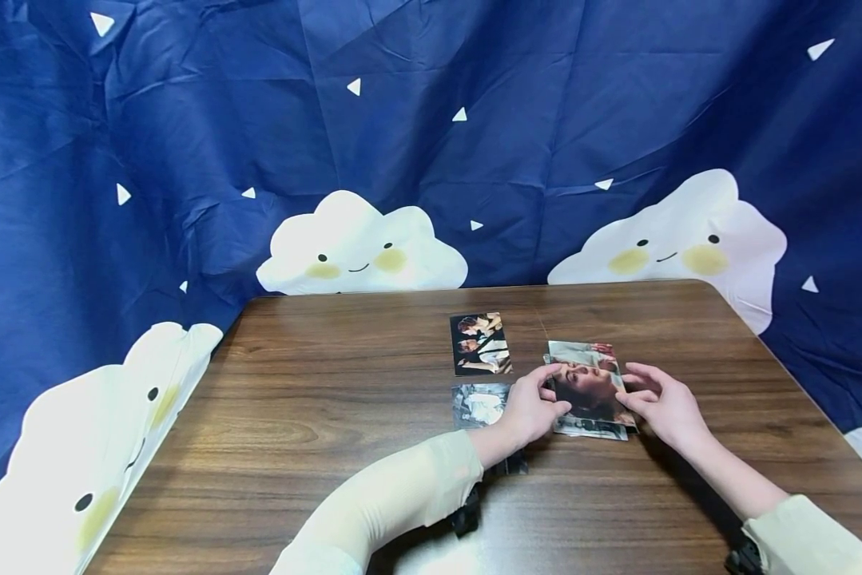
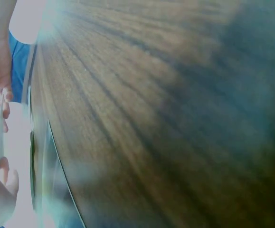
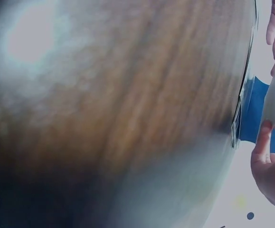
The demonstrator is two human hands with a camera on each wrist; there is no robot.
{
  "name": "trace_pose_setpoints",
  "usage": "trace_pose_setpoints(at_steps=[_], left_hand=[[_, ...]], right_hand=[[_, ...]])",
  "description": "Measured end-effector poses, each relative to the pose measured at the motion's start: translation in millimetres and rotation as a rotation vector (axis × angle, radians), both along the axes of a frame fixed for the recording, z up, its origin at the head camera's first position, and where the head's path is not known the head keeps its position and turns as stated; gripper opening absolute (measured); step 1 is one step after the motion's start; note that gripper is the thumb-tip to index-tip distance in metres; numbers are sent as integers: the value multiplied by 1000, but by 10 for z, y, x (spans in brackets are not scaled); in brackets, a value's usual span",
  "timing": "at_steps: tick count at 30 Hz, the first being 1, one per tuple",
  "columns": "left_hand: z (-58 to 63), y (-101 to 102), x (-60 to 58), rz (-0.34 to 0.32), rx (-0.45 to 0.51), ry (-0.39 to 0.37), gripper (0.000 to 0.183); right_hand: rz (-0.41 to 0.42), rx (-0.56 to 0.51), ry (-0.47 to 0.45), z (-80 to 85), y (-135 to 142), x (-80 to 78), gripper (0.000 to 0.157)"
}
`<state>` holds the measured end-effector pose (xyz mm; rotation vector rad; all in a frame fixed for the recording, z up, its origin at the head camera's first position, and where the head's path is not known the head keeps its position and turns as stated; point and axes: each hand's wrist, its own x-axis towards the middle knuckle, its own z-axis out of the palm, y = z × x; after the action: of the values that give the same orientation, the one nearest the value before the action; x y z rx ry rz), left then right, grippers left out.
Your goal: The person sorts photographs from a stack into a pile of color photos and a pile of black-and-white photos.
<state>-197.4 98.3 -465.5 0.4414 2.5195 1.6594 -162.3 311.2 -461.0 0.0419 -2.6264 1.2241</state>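
Both hands hold a photo print (image 1: 585, 391) showing a close-up face, raised off the table. My left hand (image 1: 530, 407) pinches its left edge between thumb and fingers. At the opposite edge, my right hand (image 1: 664, 403) grips it the same way. The left wrist view catches the print (image 2: 0, 128) edge-on between the two hands, and so does the right wrist view, where the print (image 3: 273, 102) looks slightly bowed. Beneath it, partly hidden, lie other prints, with a black-and-white one (image 1: 592, 430) peeking out below.
Left of the hands lie a dark print with figures (image 1: 482, 345) and a grey print (image 1: 476, 403), partly covered by my left hand. Another dark print (image 1: 514, 464) shows under my left forearm. A blue cloth with clouds (image 1: 402, 136) hangs behind the wooden table (image 1: 315, 367).
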Motion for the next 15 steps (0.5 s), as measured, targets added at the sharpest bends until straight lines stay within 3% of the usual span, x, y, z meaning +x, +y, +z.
trace_pose_setpoints(at_steps=[6, 15], left_hand=[[-11, -26, -3, 12, 101, -19, 58], [-17, -157, -74, 1, 169, -39, 62]], right_hand=[[11, -67, -17, 36, -45, -29, 49], [19, -45, 16, 110, -190, -111, 44]])
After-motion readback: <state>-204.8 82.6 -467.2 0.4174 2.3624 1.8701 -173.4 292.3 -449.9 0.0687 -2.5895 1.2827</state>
